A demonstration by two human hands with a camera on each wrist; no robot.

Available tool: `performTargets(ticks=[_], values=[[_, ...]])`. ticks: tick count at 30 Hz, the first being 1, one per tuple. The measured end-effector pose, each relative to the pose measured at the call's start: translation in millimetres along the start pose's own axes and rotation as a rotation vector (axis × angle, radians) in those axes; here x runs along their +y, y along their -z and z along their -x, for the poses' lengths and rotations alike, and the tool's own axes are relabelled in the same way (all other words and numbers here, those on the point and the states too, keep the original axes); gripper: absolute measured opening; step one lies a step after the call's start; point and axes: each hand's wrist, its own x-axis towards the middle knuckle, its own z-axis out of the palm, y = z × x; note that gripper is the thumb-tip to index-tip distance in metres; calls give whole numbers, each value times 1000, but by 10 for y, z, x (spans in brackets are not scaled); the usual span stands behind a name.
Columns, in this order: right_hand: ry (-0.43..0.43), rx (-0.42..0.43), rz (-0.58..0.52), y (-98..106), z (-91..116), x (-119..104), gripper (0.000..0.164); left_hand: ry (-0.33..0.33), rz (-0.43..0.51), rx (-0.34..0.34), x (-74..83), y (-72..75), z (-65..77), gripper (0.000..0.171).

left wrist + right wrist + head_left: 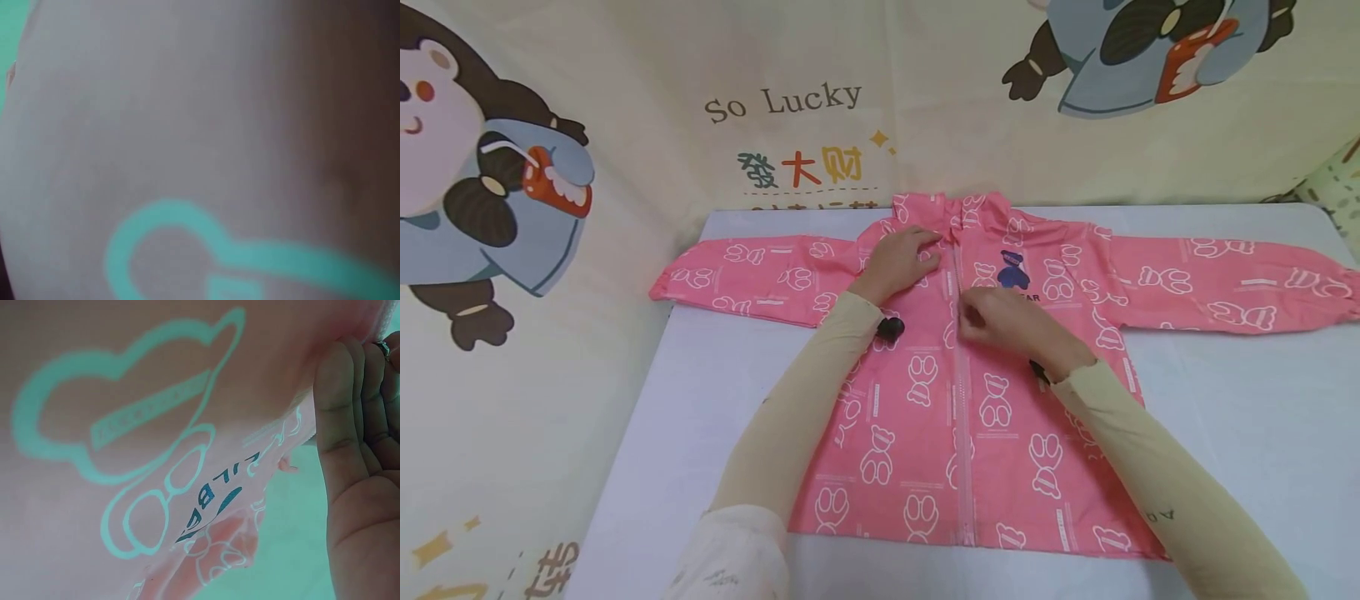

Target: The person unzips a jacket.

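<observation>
A pink jacket (917, 433) with white bear outlines lies front up, sleeves spread to both sides, its zipper (964, 467) running down the middle. Below the collar (985, 208), my left hand (898, 262) pinches the cloth at the left of the zipper. My right hand (1007, 323) is lower, at the zipper line, with curled fingers; in the right wrist view a small metal piece, apparently the zipper pull (382, 349), shows between finger and thumb. Jacket cloth (137, 125) fills the left wrist view, which hides the left fingers.
The jacket lies on a white table (692, 400), its right sleeve reaching the right edge of the head view. Behind and to the left hangs a printed cream cloth (647, 108). A small black camera (891, 328) is on the left wrist.
</observation>
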Motion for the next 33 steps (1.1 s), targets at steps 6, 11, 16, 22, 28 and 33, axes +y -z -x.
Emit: performTargets(ticks=[6,11,16,22,28,33], values=[[50,4,-11,-6,48,-40,12,3,9,1,-5,-2,-5,48],[20,-32,-24,5,86,-89,10,-2,7,-3,-12,6,-16,47],[14,-38,-29,12,111,-119,11,-7,13,3,-18,11,-31,46],[49,-35,-48,1,140,-145,14,7,15,3,-30,5,-35,47],[94,-9,-39,-8,191,-180,15,6,22,4,-26,3,-32,47],[77,-21,-58,-19,244,-207,17,18,21,3,-22,-7,-28,47]])
